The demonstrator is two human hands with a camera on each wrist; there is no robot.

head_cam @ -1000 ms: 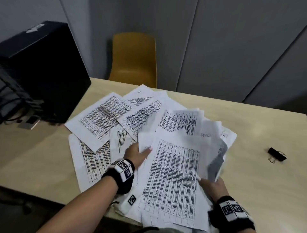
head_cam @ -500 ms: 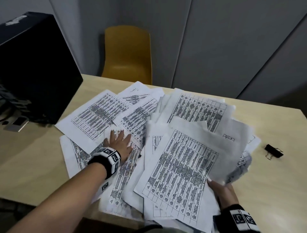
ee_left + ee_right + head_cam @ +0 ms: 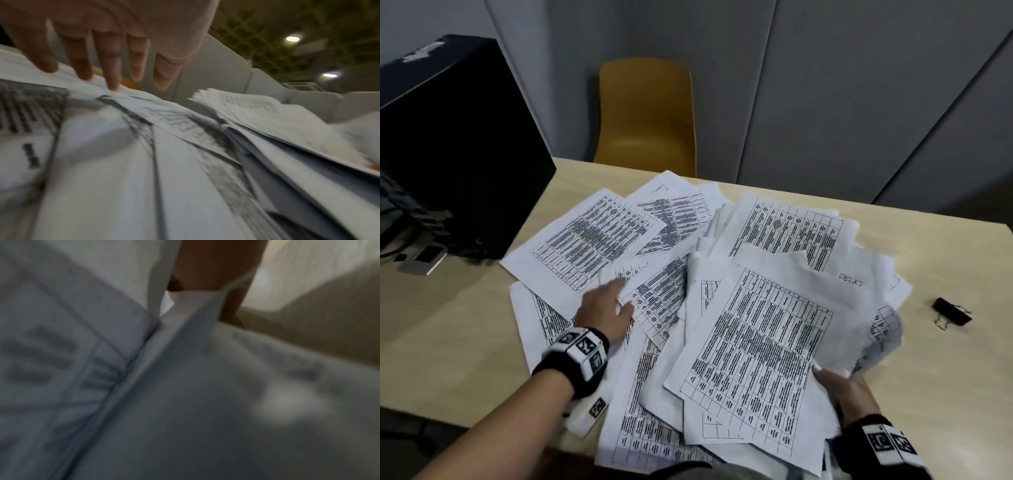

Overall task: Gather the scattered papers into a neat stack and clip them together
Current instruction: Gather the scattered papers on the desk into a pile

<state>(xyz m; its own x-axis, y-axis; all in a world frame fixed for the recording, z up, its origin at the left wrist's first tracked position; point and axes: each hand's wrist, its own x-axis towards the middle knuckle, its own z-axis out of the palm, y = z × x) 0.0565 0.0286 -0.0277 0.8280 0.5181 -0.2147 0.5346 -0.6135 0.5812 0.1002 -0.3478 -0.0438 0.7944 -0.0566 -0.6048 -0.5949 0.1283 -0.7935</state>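
Note:
Several printed sheets (image 3: 592,240) lie fanned over the light wooden table (image 3: 448,335), overlapping at many angles. My left hand (image 3: 607,308) lies flat on the left-hand sheets, fingers straight and spread; in the left wrist view its fingertips (image 3: 113,84) touch paper (image 3: 144,162). My right hand (image 3: 839,383) grips the near right edge of a thick bundle of sheets (image 3: 760,346), thumb on top; the sheets' right edge curls up. In the right wrist view only blurred paper (image 3: 185,386) and a bit of finger (image 3: 205,269) show. A black binder clip (image 3: 951,311) lies alone at the right.
A black box-shaped device (image 3: 455,144) stands at the table's left rear, with cables and a small grey unit (image 3: 424,262) beside it. A yellow chair (image 3: 647,116) stands behind the table against grey wall panels. Some sheets overhang the near table edge.
My left hand has slid away from the centre, up and left over the loose sheets. The bundle in my right hand has swung clockwise and spread out wider.

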